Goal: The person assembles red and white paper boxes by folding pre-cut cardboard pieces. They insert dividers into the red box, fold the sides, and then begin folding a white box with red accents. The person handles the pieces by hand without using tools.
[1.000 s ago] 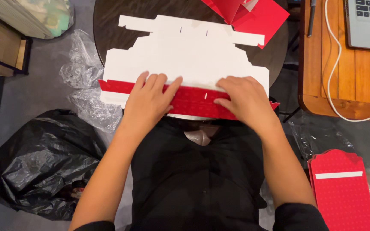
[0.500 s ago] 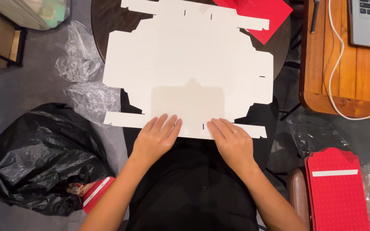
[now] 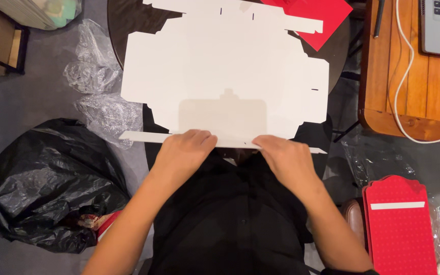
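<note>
Folding stage: the left hand (image 3: 182, 153) and right hand (image 3: 286, 159), fingers curled, pinch the near flap of a flat white cardboard sheet (image 3: 225, 76) on the dark round table (image 3: 128, 20); next, crease it evenly.

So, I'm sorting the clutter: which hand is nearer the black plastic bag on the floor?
Left. The left hand is just up and right of the black plastic bag; the right hand sits farther right.
</note>
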`<state>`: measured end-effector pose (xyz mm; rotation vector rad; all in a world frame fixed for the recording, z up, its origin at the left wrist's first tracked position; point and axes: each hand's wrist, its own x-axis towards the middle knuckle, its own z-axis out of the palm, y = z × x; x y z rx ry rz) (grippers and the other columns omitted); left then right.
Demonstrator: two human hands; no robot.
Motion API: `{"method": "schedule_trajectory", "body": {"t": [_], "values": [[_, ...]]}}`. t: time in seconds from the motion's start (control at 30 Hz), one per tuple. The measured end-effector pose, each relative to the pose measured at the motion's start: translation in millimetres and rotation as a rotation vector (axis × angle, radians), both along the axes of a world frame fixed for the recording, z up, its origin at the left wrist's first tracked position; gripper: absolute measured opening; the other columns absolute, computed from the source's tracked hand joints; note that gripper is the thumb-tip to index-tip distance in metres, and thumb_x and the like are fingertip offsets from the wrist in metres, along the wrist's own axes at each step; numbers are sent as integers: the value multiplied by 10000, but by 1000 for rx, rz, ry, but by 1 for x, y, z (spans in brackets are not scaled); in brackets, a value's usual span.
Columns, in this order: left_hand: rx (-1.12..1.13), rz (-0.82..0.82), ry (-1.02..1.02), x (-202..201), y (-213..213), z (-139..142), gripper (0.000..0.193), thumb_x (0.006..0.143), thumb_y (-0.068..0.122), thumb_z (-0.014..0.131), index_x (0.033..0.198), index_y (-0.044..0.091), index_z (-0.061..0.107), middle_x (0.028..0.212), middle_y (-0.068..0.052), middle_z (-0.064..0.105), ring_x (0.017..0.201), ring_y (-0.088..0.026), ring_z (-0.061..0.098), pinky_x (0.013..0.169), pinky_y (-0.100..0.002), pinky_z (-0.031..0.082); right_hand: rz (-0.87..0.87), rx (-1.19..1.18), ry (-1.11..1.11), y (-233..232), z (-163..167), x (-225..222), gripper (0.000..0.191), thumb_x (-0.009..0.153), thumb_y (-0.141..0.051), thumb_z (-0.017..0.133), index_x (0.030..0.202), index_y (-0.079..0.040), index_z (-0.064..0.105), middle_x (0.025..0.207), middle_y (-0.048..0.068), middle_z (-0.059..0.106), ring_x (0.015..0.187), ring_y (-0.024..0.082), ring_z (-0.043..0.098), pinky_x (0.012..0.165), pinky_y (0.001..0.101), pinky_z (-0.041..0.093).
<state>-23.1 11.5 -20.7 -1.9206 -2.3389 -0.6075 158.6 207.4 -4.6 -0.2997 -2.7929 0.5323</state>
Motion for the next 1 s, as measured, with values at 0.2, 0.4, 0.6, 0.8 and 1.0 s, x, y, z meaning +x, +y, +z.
{"method": "schedule_trajectory", "body": {"t": [0.2,0.4,0.6,0.8,1.0], "values": [[-205,-21,-164,-43,33,7,133,903,180,652,1020,121,675,741,-118,700,726,-361,687,616,-499,523,-42,-135,-225,43,10,-31,219,927,-294,718,1026,-102,752,831,158,728,764,375,694,676,442,530],[-170,23,-186,-85,57,7,427,817,367,745,1164,128,678,833,-123,696,833,-347,677,710,-500,514,-38,7,103,58,-4,-54,463,807,-294,794,1170,-21,708,951,142,688,878,371,674,742,465,529],[247,4,217,-43,47,-34,272,840,141,712,1108,101,697,1097,-90,653,1009,-268,646,895,-427,521,-107,288,240,11,-50,-52,231,812,-97,769,1043,-98,749,1060,81,729,1017,302,708,878,437,567],[262,92,230,-2,37,-74,336,893,100,699,1216,10,686,1290,-118,672,1229,-288,650,1097,-412,496,-28,228,265,-36,-78,-56,451,814,-143,752,1244,-19,700,1375,133,664,1312,295,627,1085,447,526],[168,140,125,-9,-2,-82,487,911,253,733,1347,45,667,1436,-108,621,1353,-270,563,1119,-456,436,-73,277,16,-2,-78,-23,682,802,-323,772,1401,-37,615,1489,126,580,1381,288,540,1109,483,434]]}}
